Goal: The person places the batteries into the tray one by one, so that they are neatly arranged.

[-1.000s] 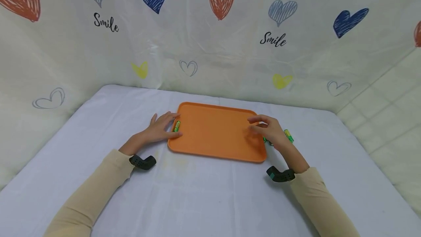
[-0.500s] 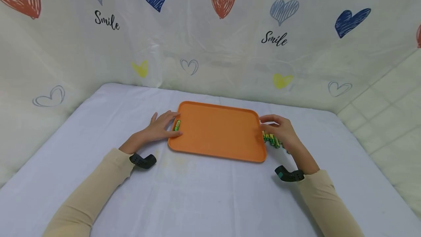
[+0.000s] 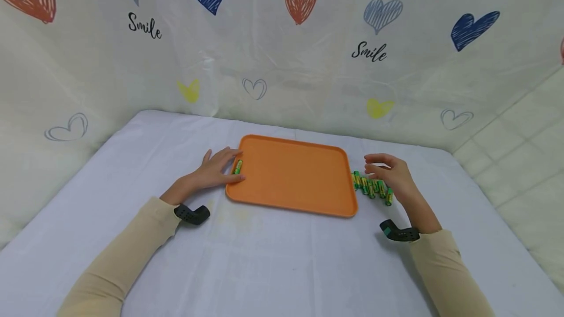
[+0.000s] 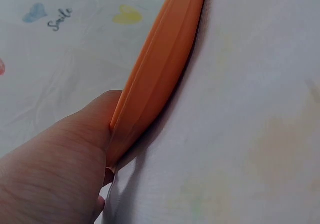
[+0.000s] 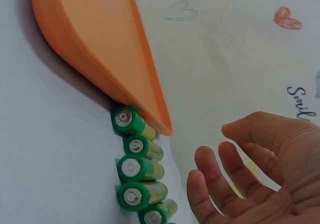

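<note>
My left hand [image 3: 215, 170] rests at the left end of an orange tray [image 3: 291, 177], thumb and fingers spread over its rim. Between thumb and fingers, one green and yellow battery [image 3: 238, 167] lies inside the tray along that end. In the left wrist view the thumb side of the hand [image 4: 65, 159] touches the tray wall [image 4: 155, 63]. Off the tray's right end, my right hand [image 3: 393, 175] hovers with bent, parted fingers and holds nothing. Several green batteries [image 3: 372, 187] lie side by side just below it; the right wrist view shows their ends, the nearest battery [image 5: 131, 120] against the tray.
White cloth [image 3: 264, 258] covers the table. Behind it hangs a pale sheet [image 3: 255, 43] printed with hearts and "Smile". A black wrist band [image 3: 191, 214] sits on the left wrist, another band [image 3: 398, 231] on the right.
My right hand has moved right, from over the tray's right end to beyond it, uncovering the row of batteries. The left hand, the tray and the battery in it have stayed in place.
</note>
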`<control>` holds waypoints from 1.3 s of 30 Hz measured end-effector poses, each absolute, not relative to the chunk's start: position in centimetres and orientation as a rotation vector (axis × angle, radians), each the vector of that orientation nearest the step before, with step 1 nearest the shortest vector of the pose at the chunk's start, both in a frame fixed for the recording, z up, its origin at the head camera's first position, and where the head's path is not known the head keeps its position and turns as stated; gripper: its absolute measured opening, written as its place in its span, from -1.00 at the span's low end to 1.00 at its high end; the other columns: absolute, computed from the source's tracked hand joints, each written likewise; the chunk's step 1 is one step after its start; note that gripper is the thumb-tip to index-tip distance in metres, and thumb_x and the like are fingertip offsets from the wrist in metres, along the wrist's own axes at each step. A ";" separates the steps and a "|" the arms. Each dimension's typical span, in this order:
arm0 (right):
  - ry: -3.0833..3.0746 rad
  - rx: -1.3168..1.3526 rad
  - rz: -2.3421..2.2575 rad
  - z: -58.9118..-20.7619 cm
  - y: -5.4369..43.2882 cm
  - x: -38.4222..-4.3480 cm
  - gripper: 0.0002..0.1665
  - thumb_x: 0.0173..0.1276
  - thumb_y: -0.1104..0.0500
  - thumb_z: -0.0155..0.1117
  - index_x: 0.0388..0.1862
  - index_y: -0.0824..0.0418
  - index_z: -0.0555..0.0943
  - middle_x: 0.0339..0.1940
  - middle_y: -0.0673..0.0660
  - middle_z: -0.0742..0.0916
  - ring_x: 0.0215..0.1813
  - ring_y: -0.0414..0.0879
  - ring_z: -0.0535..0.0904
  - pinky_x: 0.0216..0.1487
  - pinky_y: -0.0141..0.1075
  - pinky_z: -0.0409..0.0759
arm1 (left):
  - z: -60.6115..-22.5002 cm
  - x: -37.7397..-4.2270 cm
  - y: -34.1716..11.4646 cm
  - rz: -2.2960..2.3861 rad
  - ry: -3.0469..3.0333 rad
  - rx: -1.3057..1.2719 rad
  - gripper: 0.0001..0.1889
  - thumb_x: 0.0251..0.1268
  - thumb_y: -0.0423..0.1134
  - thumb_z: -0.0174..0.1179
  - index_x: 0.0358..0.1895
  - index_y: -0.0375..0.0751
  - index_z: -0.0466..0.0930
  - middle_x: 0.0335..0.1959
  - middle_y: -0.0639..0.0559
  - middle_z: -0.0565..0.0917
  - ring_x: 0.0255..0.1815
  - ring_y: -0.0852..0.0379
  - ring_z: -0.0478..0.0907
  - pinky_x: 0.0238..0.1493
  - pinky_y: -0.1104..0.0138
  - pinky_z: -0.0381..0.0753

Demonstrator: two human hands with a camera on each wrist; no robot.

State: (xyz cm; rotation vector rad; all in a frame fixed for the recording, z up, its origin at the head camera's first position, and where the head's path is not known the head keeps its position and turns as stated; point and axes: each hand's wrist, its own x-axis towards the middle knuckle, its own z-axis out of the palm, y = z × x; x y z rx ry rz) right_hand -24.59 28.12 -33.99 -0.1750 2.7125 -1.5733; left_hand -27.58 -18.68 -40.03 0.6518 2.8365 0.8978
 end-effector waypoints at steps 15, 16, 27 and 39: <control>2.669 -0.004 -1.676 -35.1 32.2 -25.1 -0.41 0.50 0.01 0.13 0.31 0.37 0.37 -0.02 -0.10 0.59 -0.17 -0.37 0.62 -0.08 -0.49 0.61 | -39.8 -27.5 -18.6 0.903 2.845 0.679 -0.14 0.23 0.12 0.28 0.50 -0.17 0.15 0.48 -0.20 0.20 0.56 -0.20 -0.08 0.40 -0.26 -0.52; 2.652 0.003 -1.705 -35.2 32.4 -25.0 -0.44 0.49 0.02 0.15 0.29 0.35 0.39 -0.04 -0.10 0.61 -0.17 -0.36 0.63 -0.09 -0.50 0.61 | -39.9 -27.6 -18.6 0.902 2.847 0.680 -0.14 0.23 0.12 0.28 0.50 -0.17 0.15 0.47 -0.20 0.20 0.56 -0.20 -0.08 0.40 -0.26 -0.52; 2.564 0.131 -1.785 -35.9 34.4 -25.2 -0.63 0.42 0.02 0.25 0.12 0.11 0.52 -0.17 -0.27 0.68 -0.20 -0.35 0.60 -0.18 -0.53 0.56 | -40.0 -27.6 -18.6 0.913 2.848 0.687 -0.15 0.24 0.13 0.28 0.50 -0.18 0.15 0.46 -0.20 0.22 0.53 -0.21 -0.01 0.39 -0.28 -0.51; 2.614 0.214 -1.468 -36.3 35.1 -25.2 -0.35 0.38 -0.07 0.28 0.30 0.26 0.42 -0.27 -0.37 0.60 -0.24 -0.27 0.45 -0.24 -0.41 0.45 | -39.9 -27.5 -18.6 0.899 2.844 0.673 -0.14 0.23 0.14 0.27 0.50 -0.17 0.14 0.47 -0.20 0.21 0.55 -0.21 -0.06 0.39 -0.26 -0.52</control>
